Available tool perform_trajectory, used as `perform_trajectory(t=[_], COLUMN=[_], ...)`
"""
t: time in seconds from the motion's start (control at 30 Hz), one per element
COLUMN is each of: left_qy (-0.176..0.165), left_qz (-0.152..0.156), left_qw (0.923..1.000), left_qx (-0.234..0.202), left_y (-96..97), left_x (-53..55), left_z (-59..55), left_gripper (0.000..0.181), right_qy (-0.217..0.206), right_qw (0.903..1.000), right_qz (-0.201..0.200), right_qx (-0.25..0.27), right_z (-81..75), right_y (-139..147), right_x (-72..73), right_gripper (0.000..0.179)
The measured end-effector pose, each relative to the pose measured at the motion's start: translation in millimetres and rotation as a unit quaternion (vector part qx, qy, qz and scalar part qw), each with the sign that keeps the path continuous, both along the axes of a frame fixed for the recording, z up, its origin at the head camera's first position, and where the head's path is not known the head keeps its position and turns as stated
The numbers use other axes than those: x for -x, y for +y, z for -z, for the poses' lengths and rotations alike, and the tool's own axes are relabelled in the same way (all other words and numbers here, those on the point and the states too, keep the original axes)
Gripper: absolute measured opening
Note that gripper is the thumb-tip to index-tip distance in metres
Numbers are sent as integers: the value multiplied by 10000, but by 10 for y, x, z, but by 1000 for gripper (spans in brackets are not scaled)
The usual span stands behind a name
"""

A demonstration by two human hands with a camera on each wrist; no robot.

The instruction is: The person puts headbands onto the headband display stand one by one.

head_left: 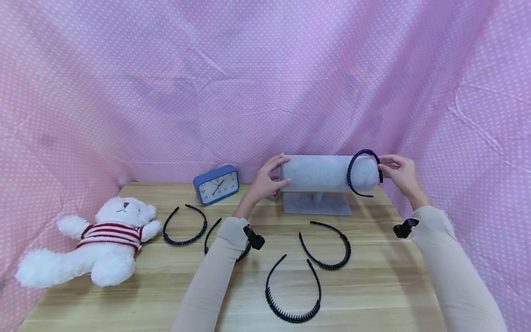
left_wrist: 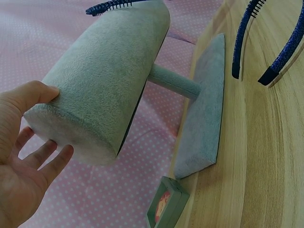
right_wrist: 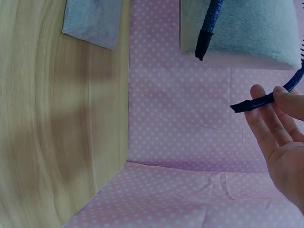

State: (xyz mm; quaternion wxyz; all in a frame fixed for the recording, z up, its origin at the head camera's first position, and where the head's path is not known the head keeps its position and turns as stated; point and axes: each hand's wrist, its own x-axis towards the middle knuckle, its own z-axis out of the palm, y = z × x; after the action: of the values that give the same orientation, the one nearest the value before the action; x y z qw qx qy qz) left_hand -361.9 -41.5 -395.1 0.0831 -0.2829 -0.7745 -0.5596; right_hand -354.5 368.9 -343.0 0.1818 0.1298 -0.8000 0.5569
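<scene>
Right wrist view crops the held headband; green box's print seems indistinct.

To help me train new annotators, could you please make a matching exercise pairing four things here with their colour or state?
Things:
1. Left hand
2. Right hand
3. Clock
4. Teddy bear

Colours and states:
A. White, in a red-and-white striped top
B. Pinching one arm of a dark headband
C. Blue frame with a pale dial
D. Holding one end of the grey roll

Pairs: 1-D, 2-B, 3-C, 4-A
</scene>
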Motion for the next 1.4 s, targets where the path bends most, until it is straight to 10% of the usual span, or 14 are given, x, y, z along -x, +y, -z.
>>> perform_trajectory(t=[0.73, 1.07, 1.4], left_qy=[-35, -12, -69], left_qz=[78, 87, 18], left_qw=[9999, 10000, 10000], left_qx=[-75, -45, -51], left_y=[-1, -2, -1], left_x=[-9, -16, -14], left_z=[-13, -19, -19], left_gripper=[59, 59, 60], right_qy=[-440, -954, -1329], right_qw=[9974, 9810, 9655], right_qz=[-407, 572, 347], right_qx=[397, -1588, -2214], right_z=[51, -27, -121], right_y=[15, -106, -290], right_x=[122, 18, -47], right_gripper=[27, 65, 80])
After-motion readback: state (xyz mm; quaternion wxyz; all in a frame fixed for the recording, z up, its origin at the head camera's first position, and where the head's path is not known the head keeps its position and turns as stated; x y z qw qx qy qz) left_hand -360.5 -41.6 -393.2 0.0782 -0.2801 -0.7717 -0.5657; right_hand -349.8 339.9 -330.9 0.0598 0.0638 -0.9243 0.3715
